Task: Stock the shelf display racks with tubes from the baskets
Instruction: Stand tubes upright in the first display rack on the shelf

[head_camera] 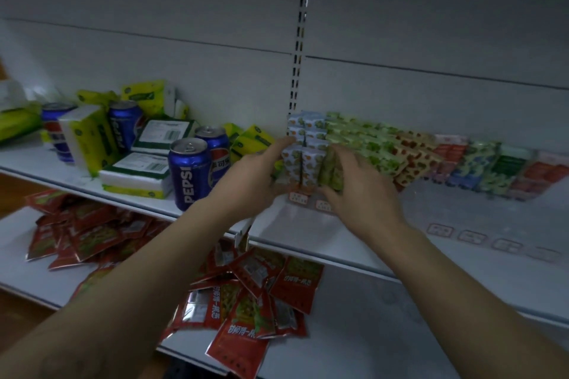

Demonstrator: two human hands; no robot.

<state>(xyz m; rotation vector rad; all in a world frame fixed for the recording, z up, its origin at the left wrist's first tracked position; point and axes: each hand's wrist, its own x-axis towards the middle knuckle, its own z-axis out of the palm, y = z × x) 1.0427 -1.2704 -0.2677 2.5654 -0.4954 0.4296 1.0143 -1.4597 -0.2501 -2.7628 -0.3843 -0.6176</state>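
Sachets (246, 311) in red foil are lying heaped on the lower shelf (385, 332) nearest us, some spilling toward its near edge. Above them we are reaching both bare forearms over the upper shelf (308, 243) to the left end of the clear display rack (462, 218). Our left hand (249, 178) is pressing fairly straight fingers against the left side of the orange-printed tubes (308, 163), which are standing stacked in the rack's leftmost slot; its thumb is hidden. Our right hand (363, 194) is grasping the green tubes (331, 172) just beside them, fingers curling over the top and thumb tucking in below. To the right, more boxed tubes (415, 157) in green, red, blue and pink are leaning in a row along the rack, blurring toward the far right. Left of our hands, Pepsi cans (187, 172) are standing among yellow-and-white tissue packs (135, 175). Farthest off, a slotted upright (297, 71) is running up the pale back panel (154, 64).
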